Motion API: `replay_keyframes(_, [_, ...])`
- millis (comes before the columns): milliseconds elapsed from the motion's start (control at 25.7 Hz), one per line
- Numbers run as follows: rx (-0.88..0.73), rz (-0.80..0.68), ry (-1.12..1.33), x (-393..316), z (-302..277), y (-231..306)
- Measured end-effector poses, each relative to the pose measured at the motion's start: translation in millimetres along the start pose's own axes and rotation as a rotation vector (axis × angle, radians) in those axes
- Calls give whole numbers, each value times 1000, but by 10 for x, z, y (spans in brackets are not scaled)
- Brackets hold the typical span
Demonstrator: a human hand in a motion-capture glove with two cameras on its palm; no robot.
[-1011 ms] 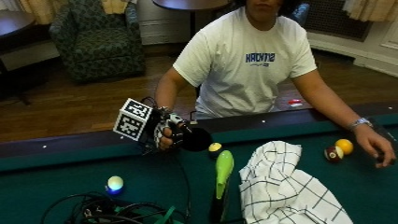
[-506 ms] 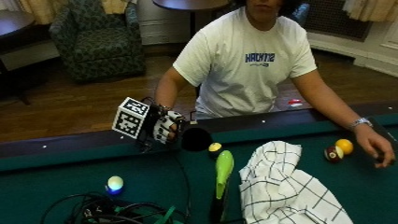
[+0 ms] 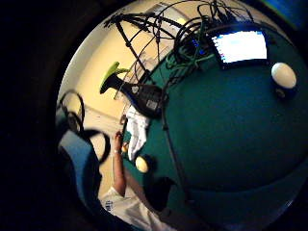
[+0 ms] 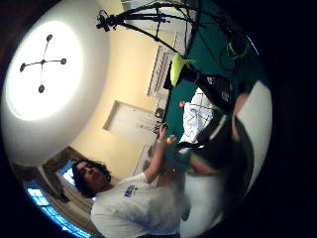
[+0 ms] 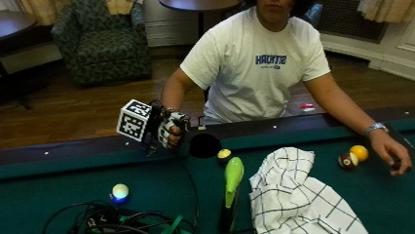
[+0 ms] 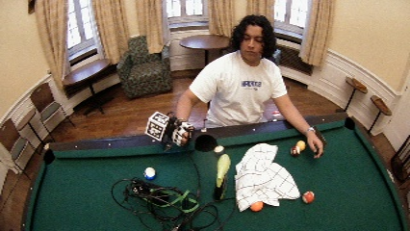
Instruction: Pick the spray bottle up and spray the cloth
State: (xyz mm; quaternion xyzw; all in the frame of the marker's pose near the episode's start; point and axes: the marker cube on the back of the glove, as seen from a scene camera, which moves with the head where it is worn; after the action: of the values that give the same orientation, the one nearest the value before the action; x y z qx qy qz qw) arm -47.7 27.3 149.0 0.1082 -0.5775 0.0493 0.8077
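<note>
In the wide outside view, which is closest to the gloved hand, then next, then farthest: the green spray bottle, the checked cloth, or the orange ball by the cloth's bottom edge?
Measured from the gloved right hand at the table's near rail:
1. Spray bottle, mid-table, beside the cloth.
2. Checked cloth, just past the bottle.
3. Orange ball, at the cloth's far edge, away from the person.

Lime-green head and black body on the spray bottle (image 5: 231,192). White with a thin dark grid on the cloth (image 5: 298,197). Green felt on the table (image 5: 78,180). Black-and-white glove on the right hand (image 5: 170,131).
</note>
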Motion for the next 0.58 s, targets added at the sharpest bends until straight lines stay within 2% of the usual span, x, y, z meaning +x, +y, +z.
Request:
replay_keyframes(272, [-126,34,58,27,87,85])
replay_keyframes(583, [-150,30,88,32,135,73])
